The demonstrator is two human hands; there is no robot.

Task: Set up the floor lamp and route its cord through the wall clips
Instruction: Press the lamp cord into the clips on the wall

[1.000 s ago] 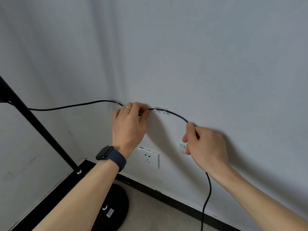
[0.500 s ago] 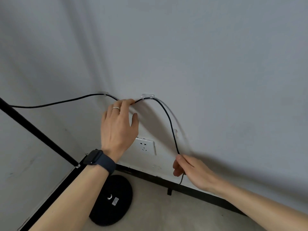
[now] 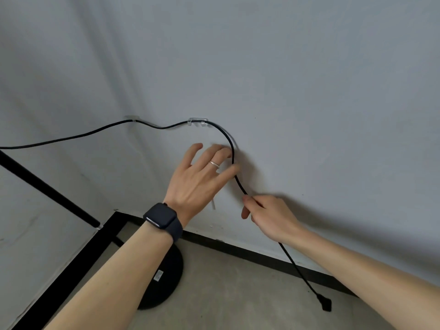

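Wall (image 3: pixel 297 67), pale grey, filling most of the head view, meeting a side wall at left. Floor (image 3: pixel 238 294) below the wall, beige, edged by a black baseboard (image 3: pixel 250 252) along the wall's foot. Lamp pole (image 3: pixel 47 189), black, slanting down across the left, well left of the wall clips. Lamp base (image 3: pixel 166 282), a round black disc on the floor under the wall's corner, partly hidden by the left forearm. Cord (image 3: pixel 152 126), black, coming in from the left edge, running along the wall through two clear clips, then curving down the wall, passing out below the right hand and ending in a black plug (image 3: pixel 325 304) hanging just above the floor. Left hand (image 3: pixel 202 177) against the wall under the second clip, fingers spread wide, holding nothing, fingertips touching the cord's downward curve; silver ring (image 3: pixel 214 163) on one finger, dark watch (image 3: pixel 162 217) on the wrist. Right hand (image 3: pixel 269 215) lower on the wall, right of the left hand, pinching the cord between thumb and forefinger. First clip (image 3: pixel 131 118) near the wall's corner, second clip (image 3: pixel 198 121) to its right, both gripping the cord.
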